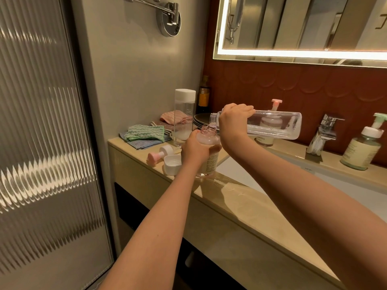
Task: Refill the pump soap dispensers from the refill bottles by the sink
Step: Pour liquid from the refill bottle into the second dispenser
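Note:
My left hand grips an open pink dispenser bottle standing on the counter edge. My right hand holds a clear refill bottle tipped on its side, its open neck right over the dispenser's mouth. The refill bottle looks nearly drained, with foam at its base. The dispenser's pink pump head lies on the counter beside a white cap. A second clear refill bottle with a white lid stands upright behind. Another pink pump dispenser shows through the tipped bottle.
A green pump dispenser stands right of the chrome tap. Folded cloths and stacked plates sit at the counter's left end. A wet patch lies near the sink basin. A ribbed glass door stands at left.

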{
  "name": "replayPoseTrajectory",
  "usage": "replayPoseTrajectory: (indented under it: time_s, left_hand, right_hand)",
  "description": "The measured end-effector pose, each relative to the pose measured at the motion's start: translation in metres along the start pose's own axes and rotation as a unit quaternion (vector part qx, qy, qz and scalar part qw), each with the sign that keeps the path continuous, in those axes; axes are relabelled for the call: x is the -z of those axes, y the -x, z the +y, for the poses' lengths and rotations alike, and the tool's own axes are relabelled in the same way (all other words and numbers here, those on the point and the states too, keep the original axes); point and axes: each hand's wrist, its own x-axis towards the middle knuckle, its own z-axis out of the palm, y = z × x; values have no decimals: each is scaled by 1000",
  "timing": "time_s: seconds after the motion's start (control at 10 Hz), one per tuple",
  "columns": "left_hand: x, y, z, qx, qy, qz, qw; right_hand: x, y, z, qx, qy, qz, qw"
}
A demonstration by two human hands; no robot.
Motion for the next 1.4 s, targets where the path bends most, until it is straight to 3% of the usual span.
replayPoseTrajectory:
  time_s: [1.4]
  left_hand:
    - [0, -1, 1, 5, -8, 0, 1000]
  right_hand:
    - [4, 4, 3, 19, -21, 16, 999]
